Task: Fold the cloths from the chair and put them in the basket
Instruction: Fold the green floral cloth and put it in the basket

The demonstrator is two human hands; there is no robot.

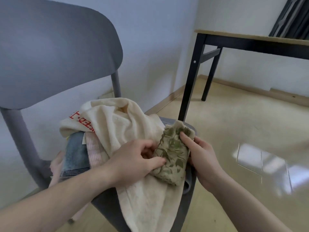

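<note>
Both hands, left [135, 159] and right [202, 158], pinch the leaf cloth [173, 156] in their fingers; soft and limp, it's best gripped by corners.

Soft daylight, floor [260, 161] glare, warped edges

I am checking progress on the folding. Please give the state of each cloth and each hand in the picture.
Green cloth: bunched, gripped by both hands.
Cream towel: unfolded, draped over chair seat.
Blue cloth: under the towel, partly hidden.
Left hand: pinches green cloth.
Right hand: grips green cloth.
</note>
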